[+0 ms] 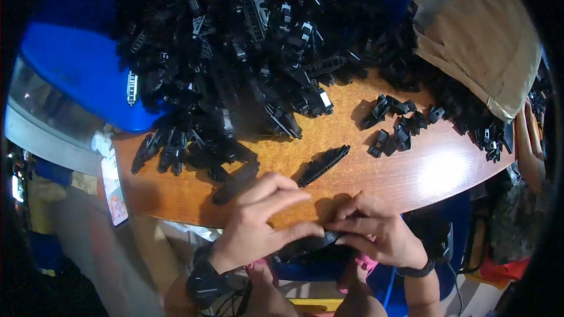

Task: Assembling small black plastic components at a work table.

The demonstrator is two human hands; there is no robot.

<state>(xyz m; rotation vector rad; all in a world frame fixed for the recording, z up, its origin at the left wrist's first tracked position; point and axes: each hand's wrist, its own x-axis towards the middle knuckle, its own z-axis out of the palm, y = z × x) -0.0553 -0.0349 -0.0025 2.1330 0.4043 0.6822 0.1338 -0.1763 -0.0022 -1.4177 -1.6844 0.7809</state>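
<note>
At the table's near edge, my right hand (376, 229) pinches the end of a dark elongated plastic part (311, 246) between thumb and fingers. The part's lower portion sinks into shadow. My left hand (258, 220) arches beside it, its thumb tip against or just above the part. A gap shows between that thumb and the raised forefinger; the other left fingers are partly hidden. Just beyond both hands, a long ribbed black plastic piece (324, 165) lies alone on the wooden table (329, 129). Another long black piece (236, 182) rests left of it, past my left hand.
A big heap of black plastic parts (252, 17) covers the table's far side. Several small black clips (399, 123) sit at right, near a brown cardboard sheet (476, 35). A blue bin (76, 76) stands at left, beside a phone (114, 188). Another person's arm (529, 141) shows at far right.
</note>
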